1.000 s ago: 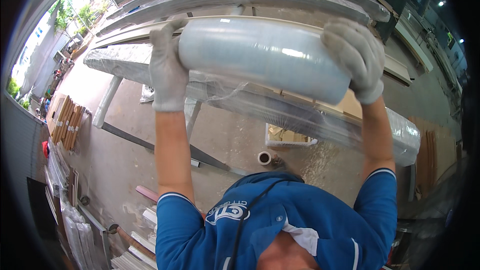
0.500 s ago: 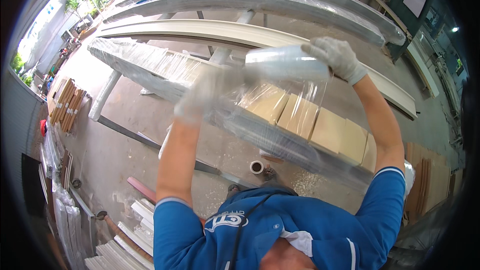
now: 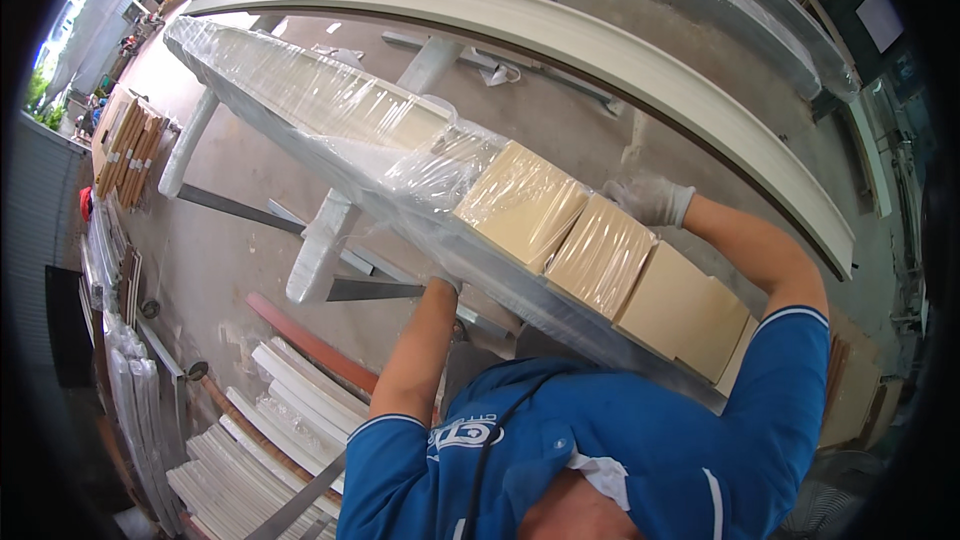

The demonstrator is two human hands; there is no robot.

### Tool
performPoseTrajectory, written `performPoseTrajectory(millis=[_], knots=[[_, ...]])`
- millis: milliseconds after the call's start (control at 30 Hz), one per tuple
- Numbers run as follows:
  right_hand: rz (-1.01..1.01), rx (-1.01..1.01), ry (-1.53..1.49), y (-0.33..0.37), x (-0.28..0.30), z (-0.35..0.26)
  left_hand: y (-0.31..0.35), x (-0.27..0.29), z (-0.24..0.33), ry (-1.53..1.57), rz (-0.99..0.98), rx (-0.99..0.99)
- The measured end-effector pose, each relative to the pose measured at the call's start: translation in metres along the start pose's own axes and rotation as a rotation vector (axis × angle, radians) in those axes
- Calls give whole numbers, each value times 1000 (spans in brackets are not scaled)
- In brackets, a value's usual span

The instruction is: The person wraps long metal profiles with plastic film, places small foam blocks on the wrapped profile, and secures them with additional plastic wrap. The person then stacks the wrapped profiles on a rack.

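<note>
A long bundle (image 3: 335, 100) wrapped in clear plastic film runs slantwise before me. Several cream-coloured blocks (image 3: 520, 202) lie along its near right part; film covers some of them, while the block nearest me on the right looks bare. My gloved right hand (image 3: 650, 200) is at the bundle's far side, beside the blocks, its fingers partly hidden behind the edge. My left hand (image 3: 446, 281) reaches under the near side; only a bit of glove at the wrist shows. The film roll is out of sight, so I cannot tell which hand has it.
Padded support arms (image 3: 325, 245) carry the bundle above the floor. Beyond it lies a long cream profile (image 3: 520, 35), with wrapped lengths (image 3: 740, 15) farther back. White strips (image 3: 235, 480) and a reddish bar (image 3: 310, 340) lie at lower left. Brown bundled pieces (image 3: 130, 155) stand at far left.
Both hands have come down from above the bundle, the right to its far side, the left beneath its near side. The film roll has gone from view. The view has shifted closer.
</note>
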State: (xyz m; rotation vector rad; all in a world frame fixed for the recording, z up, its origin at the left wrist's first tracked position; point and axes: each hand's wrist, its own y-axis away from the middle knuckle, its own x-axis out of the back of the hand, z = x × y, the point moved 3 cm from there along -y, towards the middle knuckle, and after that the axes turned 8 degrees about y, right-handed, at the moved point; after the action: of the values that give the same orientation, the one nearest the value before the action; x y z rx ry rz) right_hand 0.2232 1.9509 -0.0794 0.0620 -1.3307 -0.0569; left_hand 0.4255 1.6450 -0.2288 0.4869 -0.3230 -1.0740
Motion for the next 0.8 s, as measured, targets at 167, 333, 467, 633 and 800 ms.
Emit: performPoseTrajectory(millis=[167,333,467,633,800], knots=[[-195,-59,-135,4,45,16,7,27,-8,178,-79,8],[389,-438,-11,53,249,-35,63,79,-3,236,-244,-67],[255,-383,-643,56,295,-189,106,121,11,328,-455,-305],[236,-561,-397,14,193,-282,108,160,12,361,-663,-221],[490,-705,-237,-18,128,-303,124,156,27,451,-712,-222]])
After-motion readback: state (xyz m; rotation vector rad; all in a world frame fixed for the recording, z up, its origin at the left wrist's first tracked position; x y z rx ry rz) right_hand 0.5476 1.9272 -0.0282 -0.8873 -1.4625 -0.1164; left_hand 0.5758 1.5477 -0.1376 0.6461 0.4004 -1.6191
